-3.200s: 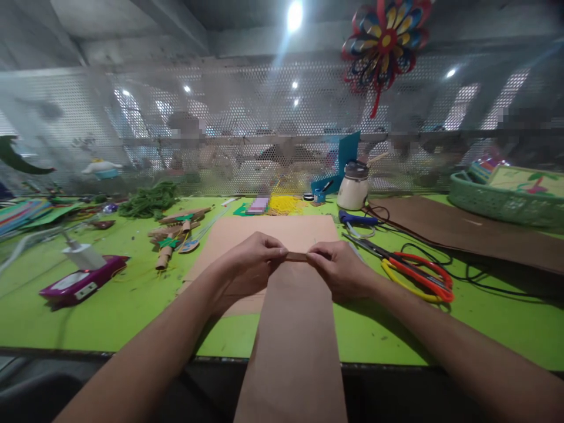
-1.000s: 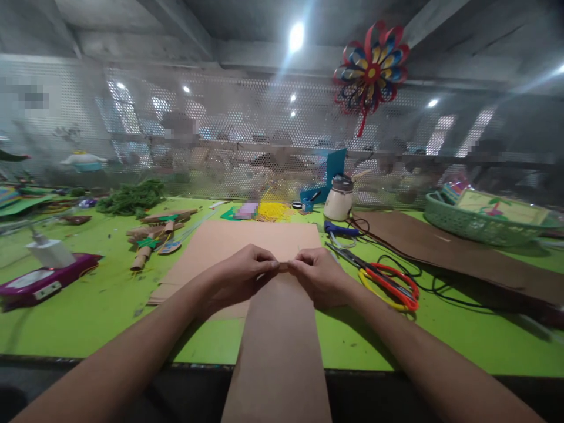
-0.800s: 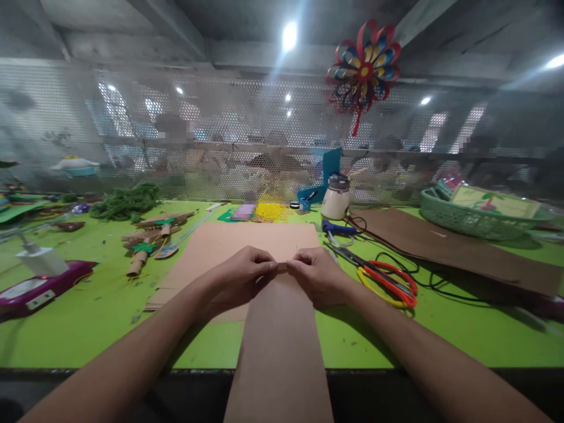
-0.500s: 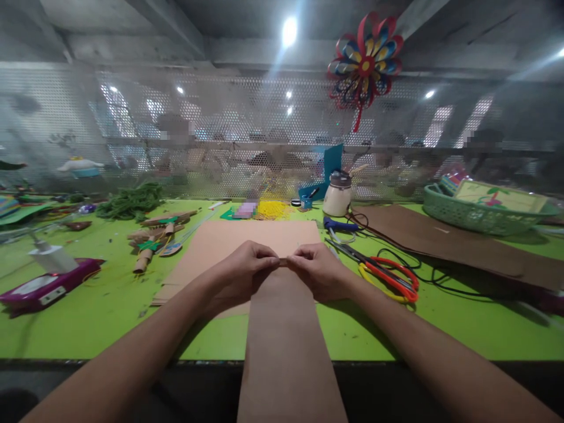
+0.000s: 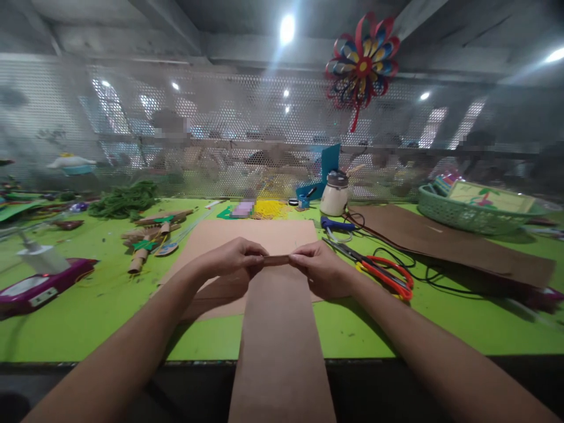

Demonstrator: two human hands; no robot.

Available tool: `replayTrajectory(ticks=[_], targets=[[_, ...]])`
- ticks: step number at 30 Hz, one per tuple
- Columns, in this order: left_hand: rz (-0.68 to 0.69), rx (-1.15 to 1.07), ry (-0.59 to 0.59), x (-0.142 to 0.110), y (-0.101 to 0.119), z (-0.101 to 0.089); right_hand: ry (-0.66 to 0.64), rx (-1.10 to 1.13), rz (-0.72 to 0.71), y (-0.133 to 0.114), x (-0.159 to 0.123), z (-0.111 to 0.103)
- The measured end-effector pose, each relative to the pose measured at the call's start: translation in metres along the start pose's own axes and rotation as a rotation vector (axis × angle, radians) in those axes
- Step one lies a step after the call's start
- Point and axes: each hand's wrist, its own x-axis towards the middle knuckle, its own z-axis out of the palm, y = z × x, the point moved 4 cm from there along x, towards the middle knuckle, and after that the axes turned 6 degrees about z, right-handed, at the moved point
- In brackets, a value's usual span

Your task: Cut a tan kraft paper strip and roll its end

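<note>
A long strip of brown kraft paper (image 5: pixel 282 335) runs from my hands down past the table's front edge. Its far end is folded or rolled into a narrow band. My left hand (image 5: pixel 235 261) pinches the left end of that band between thumb and fingers. At the right end, my right hand (image 5: pixel 321 267) pinches it the same way. Beneath both hands lie larger sheets of tan paper (image 5: pixel 247 232) on the green table. Scissors with red-orange handles (image 5: pixel 392 276) rest just right of my right hand.
A blue glue gun (image 5: pixel 337 223) and black cables lie behind the scissors. Brown board (image 5: pixel 440 241) and a green basket (image 5: pixel 467 208) are at right. Paper-tube figures (image 5: pixel 147 241), a purple power strip (image 5: pixel 48 288) and green yarn (image 5: pixel 126 200) sit at left. A cream jar (image 5: pixel 333 197) stands behind.
My left hand has slid left along the folded end, so more of the band shows between my hands. The right hand keeps its pinch. The view has shifted slightly.
</note>
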Motion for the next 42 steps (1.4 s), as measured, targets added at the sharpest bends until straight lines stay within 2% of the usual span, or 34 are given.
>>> replayTrajectory(ticks=[7, 10, 13, 16, 22, 29, 34, 39, 42], targets=[[0.066, -0.005, -0.027, -0.002, -0.002, 0.002, -0.001, 0.011, 0.017, 0.001, -0.001, 0.001], [0.104, 0.012, -0.041, -0.001, 0.0, 0.005, 0.013, -0.023, -0.021, -0.005, -0.002, 0.001], [0.14, 0.085, 0.007, 0.001, 0.005, 0.007, 0.045, -0.06, -0.081, -0.01, -0.002, 0.003], [0.159, 0.135, 0.079, 0.004, 0.011, 0.012, 0.018, -0.024, -0.072, -0.008, 0.0, 0.007], [0.106, 0.218, 0.133, 0.011, 0.012, 0.022, 0.024, -0.15, -0.112, 0.0, 0.003, 0.007], [0.099, 0.157, 0.097, 0.008, 0.01, 0.017, 0.005, -0.189, -0.077, -0.001, 0.005, 0.001], [0.073, 0.105, 0.037, 0.008, 0.002, 0.013, -0.051, 0.025, -0.019, 0.01, 0.007, 0.002], [-0.019, 0.045, -0.042, 0.002, -0.009, 0.0, -0.056, 0.117, 0.016, 0.014, 0.008, 0.0], [-0.018, 0.022, -0.062, -0.001, -0.018, -0.008, -0.084, 0.157, 0.026, 0.011, 0.007, 0.0]])
